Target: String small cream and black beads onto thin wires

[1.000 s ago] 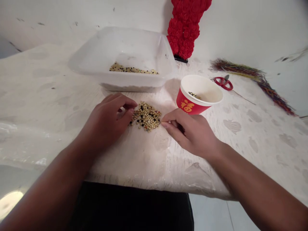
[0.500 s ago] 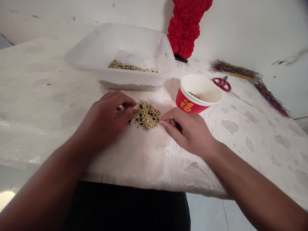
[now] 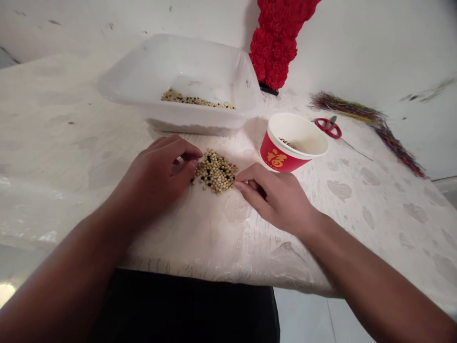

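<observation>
A loose pile of small round beads, mostly cream with black ones and a few coloured ones, lies on the table between my hands. My left hand rests at the pile's left edge, thumb and forefinger closed together; whatever may be between them is hidden. At the right edge, my right hand pinches what looks like a thin wire, its tip low against the beads and hard to see. Just behind my right hand stands a red and white paper cup with some beads inside.
Behind the pile sits a translucent white plastic tub holding more beads. A red rose-covered ornament stands by the wall. To the right lie red-handled scissors and bundles of thin coloured strands. The table's front edge is near me.
My right hand has shifted very slightly, still pinching at the pile's right edge. The left hand stays in place. The view has tilted a little.
</observation>
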Tool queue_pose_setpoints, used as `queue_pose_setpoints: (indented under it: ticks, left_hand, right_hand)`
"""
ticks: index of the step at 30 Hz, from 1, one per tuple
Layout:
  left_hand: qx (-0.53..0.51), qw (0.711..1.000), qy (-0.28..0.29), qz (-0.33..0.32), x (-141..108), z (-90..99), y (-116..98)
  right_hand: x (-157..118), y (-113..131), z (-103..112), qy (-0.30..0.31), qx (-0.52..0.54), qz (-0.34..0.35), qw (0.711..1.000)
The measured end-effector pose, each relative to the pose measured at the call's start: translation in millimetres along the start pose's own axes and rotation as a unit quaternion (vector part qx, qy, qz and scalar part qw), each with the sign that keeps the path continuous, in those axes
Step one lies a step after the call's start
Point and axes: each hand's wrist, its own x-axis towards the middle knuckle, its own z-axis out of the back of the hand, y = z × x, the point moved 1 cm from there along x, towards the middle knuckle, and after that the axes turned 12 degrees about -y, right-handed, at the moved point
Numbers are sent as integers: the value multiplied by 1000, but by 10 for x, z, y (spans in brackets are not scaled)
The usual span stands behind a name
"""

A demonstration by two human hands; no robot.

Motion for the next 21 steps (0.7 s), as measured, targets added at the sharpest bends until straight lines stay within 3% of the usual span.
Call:
queue_pose_setpoints:
  ticks: [11,21]
  left_hand:
    - [0,1000,-1,-7,4,-6,20]
    - [-8,1000,-2,-15,11,4,30]
  right_hand:
    - [18,-89,32,-6,21,-29,999]
    - [29,-197,79,47,64,-124,989]
